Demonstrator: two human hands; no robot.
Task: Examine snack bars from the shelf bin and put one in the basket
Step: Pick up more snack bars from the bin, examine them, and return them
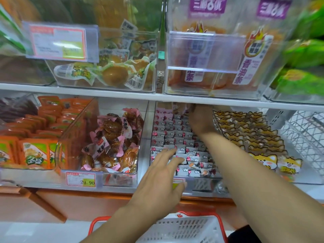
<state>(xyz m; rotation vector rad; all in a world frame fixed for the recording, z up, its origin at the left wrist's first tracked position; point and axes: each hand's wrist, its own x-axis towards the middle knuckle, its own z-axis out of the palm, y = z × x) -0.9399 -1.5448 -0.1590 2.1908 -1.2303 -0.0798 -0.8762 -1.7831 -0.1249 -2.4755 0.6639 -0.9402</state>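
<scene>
shelf bin point(201, 187), left hand point(157, 186) open over snack bars point(175, 135)

shelf board point(122, 95): white, crossing the view from 9 to 3 o'clock
upper bins point(154, 71): clear plastic, at 12 o'clock, holding packed snacks
price tag point(81, 179): at 8 o'clock, reads 29.90
wire rack point(305, 130): white mesh, at 3 o'clock
base panel point(84, 206): orange, below the lower shelf, at 7 o'clock
light: even and bright, glare on the clear plastic
</scene>
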